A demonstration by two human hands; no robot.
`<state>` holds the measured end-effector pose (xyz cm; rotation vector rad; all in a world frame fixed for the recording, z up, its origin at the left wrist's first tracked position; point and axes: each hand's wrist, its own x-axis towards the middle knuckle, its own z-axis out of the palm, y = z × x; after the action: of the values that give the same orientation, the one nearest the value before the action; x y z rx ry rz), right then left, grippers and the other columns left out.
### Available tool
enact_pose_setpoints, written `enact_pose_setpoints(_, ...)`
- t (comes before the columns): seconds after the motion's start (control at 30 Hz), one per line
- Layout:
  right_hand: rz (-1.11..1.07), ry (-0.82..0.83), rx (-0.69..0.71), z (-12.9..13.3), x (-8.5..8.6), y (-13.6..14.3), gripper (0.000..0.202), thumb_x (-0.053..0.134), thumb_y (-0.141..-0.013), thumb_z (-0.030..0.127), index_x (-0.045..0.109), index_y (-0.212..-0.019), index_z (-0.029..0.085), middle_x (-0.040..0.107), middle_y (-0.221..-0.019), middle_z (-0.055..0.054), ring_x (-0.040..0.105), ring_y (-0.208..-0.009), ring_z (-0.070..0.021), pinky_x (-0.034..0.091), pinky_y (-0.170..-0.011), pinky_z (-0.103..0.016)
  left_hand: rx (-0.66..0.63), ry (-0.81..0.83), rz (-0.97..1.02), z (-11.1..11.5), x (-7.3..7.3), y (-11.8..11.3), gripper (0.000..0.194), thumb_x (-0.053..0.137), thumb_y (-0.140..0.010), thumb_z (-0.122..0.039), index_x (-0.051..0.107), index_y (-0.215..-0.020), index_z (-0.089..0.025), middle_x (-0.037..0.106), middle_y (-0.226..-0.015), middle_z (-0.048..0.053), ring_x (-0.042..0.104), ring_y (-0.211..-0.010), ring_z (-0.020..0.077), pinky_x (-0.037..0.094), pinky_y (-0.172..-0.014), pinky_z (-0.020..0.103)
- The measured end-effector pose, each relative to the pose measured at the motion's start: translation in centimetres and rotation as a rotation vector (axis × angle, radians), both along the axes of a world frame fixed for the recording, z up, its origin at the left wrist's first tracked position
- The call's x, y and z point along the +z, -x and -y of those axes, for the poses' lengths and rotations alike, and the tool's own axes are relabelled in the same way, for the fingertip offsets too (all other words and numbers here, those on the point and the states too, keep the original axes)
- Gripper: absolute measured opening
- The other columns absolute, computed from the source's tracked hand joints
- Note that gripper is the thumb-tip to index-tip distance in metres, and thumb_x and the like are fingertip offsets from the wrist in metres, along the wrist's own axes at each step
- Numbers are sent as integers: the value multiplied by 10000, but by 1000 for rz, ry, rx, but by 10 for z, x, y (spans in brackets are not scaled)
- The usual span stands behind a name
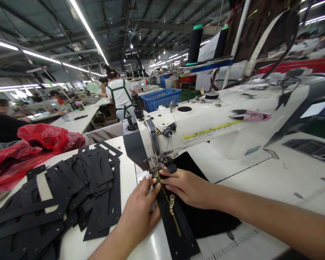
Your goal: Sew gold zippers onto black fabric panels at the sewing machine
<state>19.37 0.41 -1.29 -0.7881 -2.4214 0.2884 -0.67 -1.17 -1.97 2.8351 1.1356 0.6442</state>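
A: ok, head cam view. What are the hands up to?

B: Both are at the needle end of the sewing machine (206, 124). Left hand (141, 204) has its fingers bunched and bent, tips down on the left side of a brass zipper (174, 220). Can't really tell if it's pinching anything, the spot under the presser foot is pretty murky.

A: And the right?

B: Right hand (191, 188) is palm down, fingers stretched out and slightly apart, tips resting just right of the zipper. The zipper lies along a black strip (182, 245) that runs from the presser foot towards the tabletop (262, 173)'s near edge, gold slider on top. A black fabric panel (212, 222) lies beside it, partly under the right hand and forearm.

A: Anything else on there?

B: Big messy heap of black cut-out pieces (97, 180) over the tabletop's left side, spreading to the near left corner. A crumpled red plastic bag (50, 139) sits at the left edge. Pink-handled thread snips (250, 115) are on the machine's arm, with a yellow measuring tape (213, 130) along its side.

A: Background?

B: Past the far edge there's a blue plastic basket (161, 99), plus a person (121, 94) in a white top with green straps, back to us. Black thread cones (195, 45) stand up behind the machine.
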Motion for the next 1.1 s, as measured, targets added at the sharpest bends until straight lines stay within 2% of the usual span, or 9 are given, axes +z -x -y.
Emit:
enact_pose_setpoints(0.23,-6,-87,-182,47,-2,-3,103,493,-854,151,573,-791,137,604,-912,-98,552,-859,-210,484,-776,-380,-86,-124,-1,28,-2,0,341,416,-768,-70,598,-1049,-133,620,-1088,141,559,-1080,264,457,-939,463)
enact_pose_setpoints(0.4,42,-322,-113,84,-18,-5,267,397,-917,244,602,-1014,103,644,-1007,-124,564,-934,-247,466,-823,-388,-156,-254,20,53,-24,5,364,377,-830,-82,517,-1166,-97,578,-1188,155,494,-1165,256,453,-954,423)
enact_pose_setpoints(0.53,84,-366,-71,97,-21,-4,299,357,-902,149,608,-1039,62,645,-1034,-148,562,-946,-259,464,-775,-372,-143,-106,5,69,-14,2,452,418,-753,-91,483,-1201,-95,529,-1250,152,458,-1191,259,420,-980,437)
enact_pose_setpoints(0.6,101,-182,-63,89,-7,-2,279,381,-845,73,635,-959,82,660,-952,-131,570,-880,-242,451,-751,-360,-70,33,43,71,3,-4,450,478,-703,-134,521,-1151,-126,553,-1201,139,491,-1139,271,413,-968,459)
enact_pose_setpoints(0.7,178,360,-121,59,24,1,224,460,-834,153,642,-704,147,636,-702,-47,564,-693,-182,431,-651,-298,104,244,62,63,27,-14,268,608,-659,-207,609,-922,-156,618,-976,92,575,-920,261,477,-821,411)
enact_pose_setpoints(0.87,207,519,-105,19,56,1,227,509,-818,230,644,-653,153,563,-528,28,496,-469,-105,350,-437,-201,337,360,116,45,38,-20,174,639,-748,-311,605,-655,-169,599,-633,-1,580,-608,190,438,-528,271)
enact_pose_setpoints(0.97,181,449,-115,37,48,3,207,495,-826,209,660,-713,154,607,-606,2,543,-569,-136,403,-535,-237,321,318,124,52,28,-20,118,611,-778,-224,622,-675,-169,623,-668,2,599,-635,186,464,-569,279)
enact_pose_setpoints(1.07,130,276,-96,73,19,6,165,502,-788,139,655,-848,140,651,-859,-77,561,-827,-216,424,-754,-350,157,110,134,66,5,-19,190,520,-798,-71,651,-849,-198,674,-842,3,640,-799,188,450,-871,397)
enact_pose_setpoints(1.1,56,97,-86,83,7,7,205,461,-780,99,642,-873,119,645,-883,-104,553,-828,-226,432,-744,-365,95,-23,137,69,-3,-19,234,473,-817,-50,644,-893,-191,680,-881,17,640,-859,200,399,-946,451)
